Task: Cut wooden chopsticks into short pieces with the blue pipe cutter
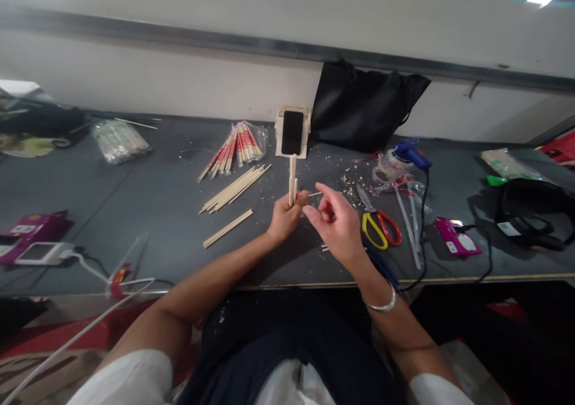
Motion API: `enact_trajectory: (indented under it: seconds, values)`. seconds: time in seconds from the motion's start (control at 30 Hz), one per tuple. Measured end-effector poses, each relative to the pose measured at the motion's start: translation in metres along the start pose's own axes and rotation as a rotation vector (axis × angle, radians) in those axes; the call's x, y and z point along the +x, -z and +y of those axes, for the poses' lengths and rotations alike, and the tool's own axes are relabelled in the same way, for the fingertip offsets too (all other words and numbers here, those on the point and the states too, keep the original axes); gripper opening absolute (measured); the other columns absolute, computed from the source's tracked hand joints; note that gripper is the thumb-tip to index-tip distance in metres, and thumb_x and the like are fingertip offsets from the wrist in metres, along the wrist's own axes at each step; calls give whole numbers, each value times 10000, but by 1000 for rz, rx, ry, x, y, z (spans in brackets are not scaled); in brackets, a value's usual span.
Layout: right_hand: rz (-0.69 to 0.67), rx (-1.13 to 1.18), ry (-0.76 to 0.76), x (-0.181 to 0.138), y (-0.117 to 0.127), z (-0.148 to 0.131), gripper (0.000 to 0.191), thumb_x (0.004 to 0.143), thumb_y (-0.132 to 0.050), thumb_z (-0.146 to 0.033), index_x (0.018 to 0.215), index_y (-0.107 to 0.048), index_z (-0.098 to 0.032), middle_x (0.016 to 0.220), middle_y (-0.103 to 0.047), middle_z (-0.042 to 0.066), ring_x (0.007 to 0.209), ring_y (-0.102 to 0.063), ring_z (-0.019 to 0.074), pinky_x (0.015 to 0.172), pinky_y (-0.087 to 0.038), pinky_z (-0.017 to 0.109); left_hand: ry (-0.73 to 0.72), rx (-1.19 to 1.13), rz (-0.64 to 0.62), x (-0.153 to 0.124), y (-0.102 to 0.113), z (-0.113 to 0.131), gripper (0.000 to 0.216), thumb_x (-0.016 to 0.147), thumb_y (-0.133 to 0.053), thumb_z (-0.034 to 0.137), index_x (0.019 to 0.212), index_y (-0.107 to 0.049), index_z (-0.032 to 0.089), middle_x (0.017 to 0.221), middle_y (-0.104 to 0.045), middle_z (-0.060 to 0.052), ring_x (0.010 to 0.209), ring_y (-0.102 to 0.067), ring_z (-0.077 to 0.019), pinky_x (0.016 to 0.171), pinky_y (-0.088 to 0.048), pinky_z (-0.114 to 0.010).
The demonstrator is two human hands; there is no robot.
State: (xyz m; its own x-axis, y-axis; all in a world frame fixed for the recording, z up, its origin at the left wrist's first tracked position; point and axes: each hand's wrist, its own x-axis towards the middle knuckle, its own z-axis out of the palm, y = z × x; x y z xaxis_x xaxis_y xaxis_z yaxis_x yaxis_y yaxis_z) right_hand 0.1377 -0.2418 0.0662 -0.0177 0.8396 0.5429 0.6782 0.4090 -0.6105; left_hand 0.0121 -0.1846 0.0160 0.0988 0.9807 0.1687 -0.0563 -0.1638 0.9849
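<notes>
My left hand (286, 215) is closed around a pair of wooden chopsticks (293, 180), held upright above the dark grey table (148, 201). Right beside it, my right hand (336, 220) hovers with its fingers loosely curled and nothing visible in them; a silver bangle sits on that wrist. Behind the chopsticks, a phone (292, 132) stands in a small wooden holder. Loose bare chopsticks (234, 189) lie to the left of my hands, with a single pair (227, 228) nearer me.
Wrapped red-and-white chopsticks (233, 147) lie at the back. Yellow and red scissors (380, 225), a blue glue gun (411, 153) with its cord, glue sticks and wood scraps are to the right. A black bag (363, 108) leans on the wall. Pink boxes (31, 228) sit left.
</notes>
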Motion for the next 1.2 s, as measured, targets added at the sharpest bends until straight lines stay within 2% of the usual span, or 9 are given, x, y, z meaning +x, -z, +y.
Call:
enact_trajectory:
  seconds: [0.07, 0.13, 0.27, 0.43, 0.7, 0.83, 0.97, 1.1, 1.2]
  values:
    - [-26, -46, 2, 11, -14, 2, 428, 961, -620, -456, 1275, -644, -167, 867, -680, 34, 680, -610, 138, 652, -528, 281, -55, 4, -35, -6, -2, -11, 500, 792, -667, 645, 622, -525, 197, 597, -540, 17, 600, -515, -122, 577, -451, -244]
    - [-67, -92, 7, 16, -25, 5, 331, 976, -603, -450, 1159, -687, -187, 922, -706, 59, 788, -664, 167, 729, -543, 294, -90, 35, -79, -10, -2, -20, 396, 789, -684, 550, 664, -590, 186, 678, -639, -15, 689, -598, -154, 654, -504, -267]
    - [-165, -136, 45, 17, -34, 9, 237, 1018, -553, -388, 919, -690, -222, 936, -728, 56, 885, -696, 182, 825, -536, 298, -64, 104, -133, -11, 0, -28, 253, 754, -717, 411, 698, -640, 177, 672, -677, -17, 703, -634, -174, 668, -540, -271]
    - [-234, -205, 123, 19, -31, 6, 337, 1026, -533, -479, 856, -675, -225, 859, -720, 33, 828, -685, 168, 742, -487, 264, -73, 33, -132, -4, 4, -23, 205, 729, -713, 373, 789, -672, 182, 789, -719, -35, 767, -640, -172, 711, -559, -259]
    - [-221, -304, 180, 22, -40, 11, 455, 1010, -496, -603, 852, -678, -217, 799, -732, 35, 716, -679, 151, 636, -396, 256, -70, 50, -116, -5, 4, -25, 154, 753, -687, 253, 699, -551, 206, 710, -638, -16, 717, -600, -170, 683, -573, -289]
    - [-166, -336, 151, 20, -50, 15, 468, 1002, -498, -622, 855, -682, -217, 759, -748, 33, 653, -671, 143, 595, -384, 252, -47, 23, -43, -6, -1, -33, 216, 801, -671, 276, 668, -511, 219, 655, -585, -15, 665, -548, -169, 609, -542, -300]
    - [-159, -297, 107, 18, -57, 21, 439, 979, -539, -633, 935, -688, -222, 783, -760, 25, 638, -670, 140, 599, -415, 240, -41, -42, -31, -3, -4, -37, 275, 793, -685, 376, 656, -500, 226, 641, -573, -11, 670, -555, -174, 613, -552, -308]
    - [-180, -217, 169, 17, -56, 23, 418, 1004, -534, -576, 841, -671, -216, 819, -757, 39, 782, -709, 146, 702, -461, 222, -106, -54, -30, -2, -3, -34, 343, 779, -671, 475, 649, -468, 231, 640, -555, -15, 658, -538, -170, 583, -548, -304]
    - [-181, -251, 235, 16, -55, 23, 444, 1021, -500, -565, 818, -665, -207, 810, -742, 47, 796, -696, 147, 711, -450, 228, -149, -36, -15, -4, -2, -32, 367, 797, -662, 499, 651, -461, 228, 620, -521, -5, 625, -507, -158, 558, -526, -299]
